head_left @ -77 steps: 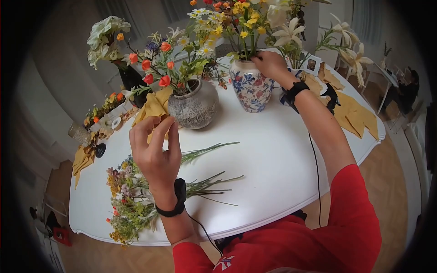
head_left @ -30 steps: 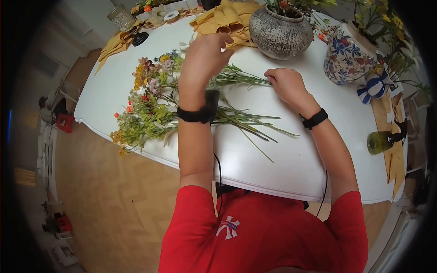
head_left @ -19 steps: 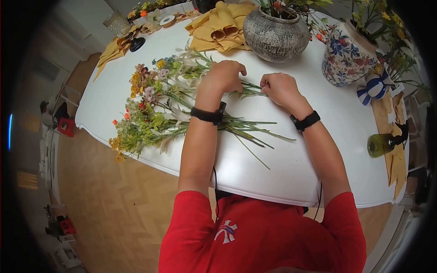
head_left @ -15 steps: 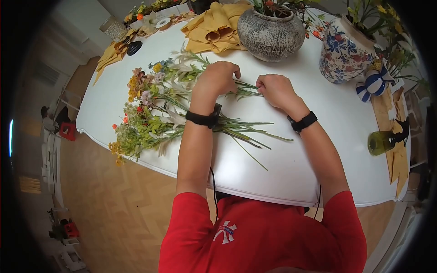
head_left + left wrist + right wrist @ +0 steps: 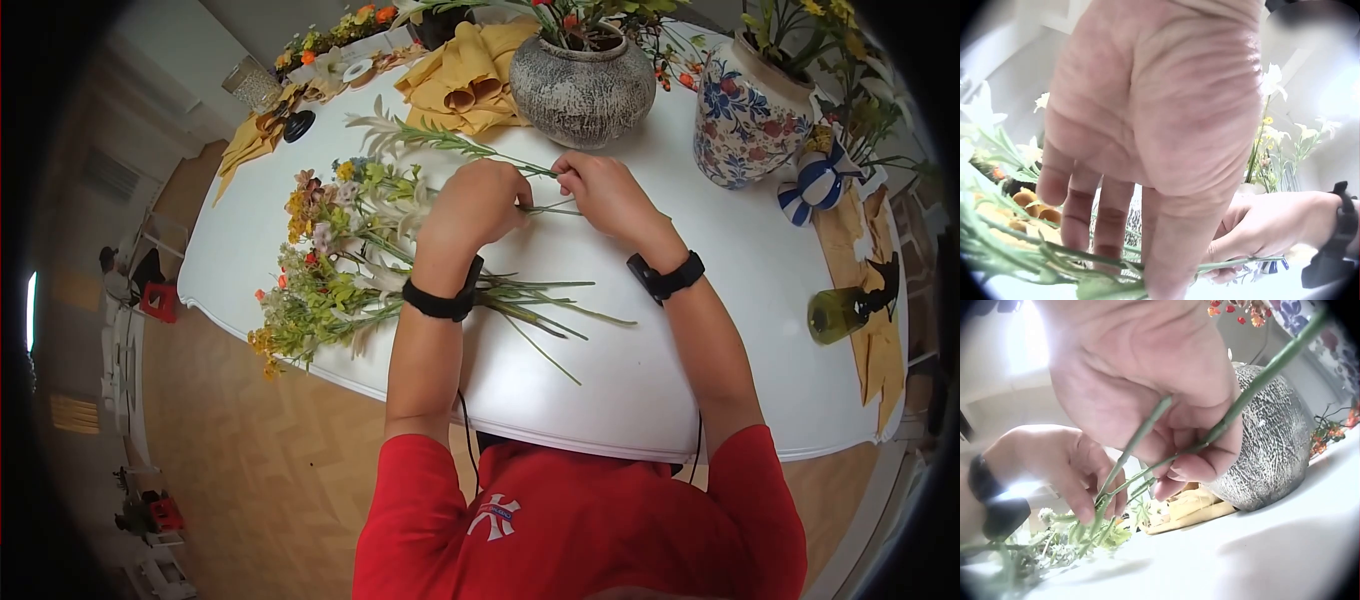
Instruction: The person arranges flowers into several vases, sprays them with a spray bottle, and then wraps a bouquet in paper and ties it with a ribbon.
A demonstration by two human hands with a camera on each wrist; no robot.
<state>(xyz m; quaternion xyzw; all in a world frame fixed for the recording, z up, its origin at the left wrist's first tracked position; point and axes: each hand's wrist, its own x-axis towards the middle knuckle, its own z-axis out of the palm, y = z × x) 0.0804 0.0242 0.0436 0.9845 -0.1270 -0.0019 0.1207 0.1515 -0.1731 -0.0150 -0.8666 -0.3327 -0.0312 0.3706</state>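
Head view: stems partly behind left hand

Your tabletop is smooth and glossy white across the centre of the head view. At its upper middle, you have a round grey vase with a rough, crackled, matt skin; the floral vase at upper right looks smooth and glazed. Your green stems look smooth, like plastic. Your red shirt is soft, matt cloth, and the floor at lower left looks like wood.
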